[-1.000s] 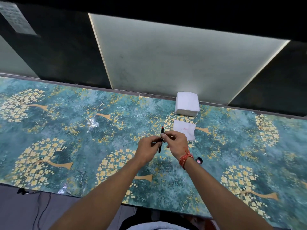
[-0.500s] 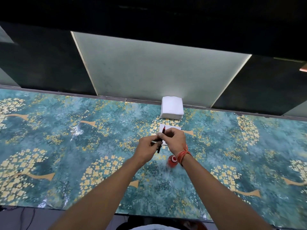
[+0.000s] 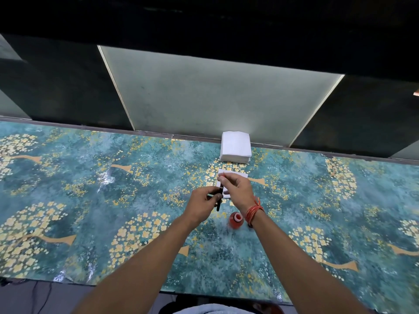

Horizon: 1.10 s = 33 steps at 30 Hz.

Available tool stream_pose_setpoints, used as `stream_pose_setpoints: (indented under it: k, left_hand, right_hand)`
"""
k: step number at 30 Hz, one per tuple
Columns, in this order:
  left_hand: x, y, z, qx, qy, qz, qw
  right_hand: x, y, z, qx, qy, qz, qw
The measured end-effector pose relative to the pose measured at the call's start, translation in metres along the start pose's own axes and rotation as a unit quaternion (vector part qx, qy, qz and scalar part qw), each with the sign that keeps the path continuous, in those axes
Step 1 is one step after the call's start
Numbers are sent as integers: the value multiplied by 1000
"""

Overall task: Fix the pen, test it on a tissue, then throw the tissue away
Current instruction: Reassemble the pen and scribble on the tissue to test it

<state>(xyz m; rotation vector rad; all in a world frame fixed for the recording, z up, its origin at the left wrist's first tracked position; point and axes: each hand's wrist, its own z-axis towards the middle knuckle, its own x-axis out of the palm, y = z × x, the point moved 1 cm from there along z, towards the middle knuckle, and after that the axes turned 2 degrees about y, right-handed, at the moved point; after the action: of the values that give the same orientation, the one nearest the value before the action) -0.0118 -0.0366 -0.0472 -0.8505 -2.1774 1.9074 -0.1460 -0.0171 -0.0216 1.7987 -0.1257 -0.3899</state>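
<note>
The slim black pen is held upright above the tabletop, gripped by the left hand and pinched at its tip by the right hand. The single white tissue lies just beyond, faintly marked; fixing seems unfinished, disposal remains.

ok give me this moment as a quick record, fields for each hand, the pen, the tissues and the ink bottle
left hand: grips the dark pen barrel
right hand: pinches the pen's upper end
pen: roughly upright, held above the table between both hands
loose tissue: flat on the table, mostly hidden behind the right hand
tissue stack: at the table's far edge
ink bottle: red, open, near the right wrist
table: teal floral cover
</note>
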Motion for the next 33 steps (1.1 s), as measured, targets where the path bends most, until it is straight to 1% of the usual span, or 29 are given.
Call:
stream_pose_setpoints:
  k: [2, 4, 5, 6, 9, 10, 12, 14, 15, 17, 19, 21, 23, 25, 29, 31, 33]
  left_hand:
    - [-2, 1, -1, 2, 2, 13, 1000]
    - [-2, 1, -3, 1, 10, 28, 1000]
    - [-2, 1, -4, -1, 12, 29, 1000]
    - [-2, 1, -4, -2, 13, 23, 1000]
    - [-5, 3, -6, -14, 5, 0, 1000]
    - [-7, 5, -6, -14, 0, -1, 1000]
    - [-9, 6, -8, -10, 0, 10, 1000]
    - [-9, 8, -9, -10, 6, 10, 1000]
    - [-9, 8, -10, -13, 7, 6, 1000]
    - [-11, 9, -11, -18, 5, 0, 1000]
    - [-13, 9, -12, -22, 4, 5, 1000]
    - [-15, 12, -14, -24, 5, 15, 1000]
    - [-16, 16, -16, -31, 7, 17, 999]
    - [-17, 20, -19, -44, 6, 16, 999]
    - [-23, 37, -29, -101, -9, 36, 994]
    - [-29, 51, -36, -139, -22, 49, 989]
    - [-37, 63, -45, -164, -31, 72, 983]
  right_hand:
    - [-1, 0, 1, -10, -22, -29, 999]
    - [-2, -1, 1, 3, -70, -55, 996]
    - [-1, -2, 1, 11, -78, -51, 996]
    - [0, -4, 2, 17, -66, -37, 997]
    - [3, -3, 0, 27, 3, 2, 1000]
    - [4, -4, 0, 19, 7, -2, 1000]
    - [4, -6, 0, 10, -21, -31, 999]
    - [5, -8, 1, 24, -58, -57, 996]
    - [6, -9, 2, 34, -57, -55, 996]
    - [10, -8, 2, 45, -15, -21, 999]
    - [12, -6, 1, 29, 21, -10, 999]
    - [14, -6, 0, 15, 5, -42, 999]
    - [16, -9, 0, 28, -33, -75, 996]
    - [22, -12, 1, 41, -40, -95, 994]
    - [35, -27, 0, 86, 0, -148, 985]
    - [44, -35, 0, 111, 33, -192, 975]
    - [55, -40, 1, 118, 52, -235, 963]
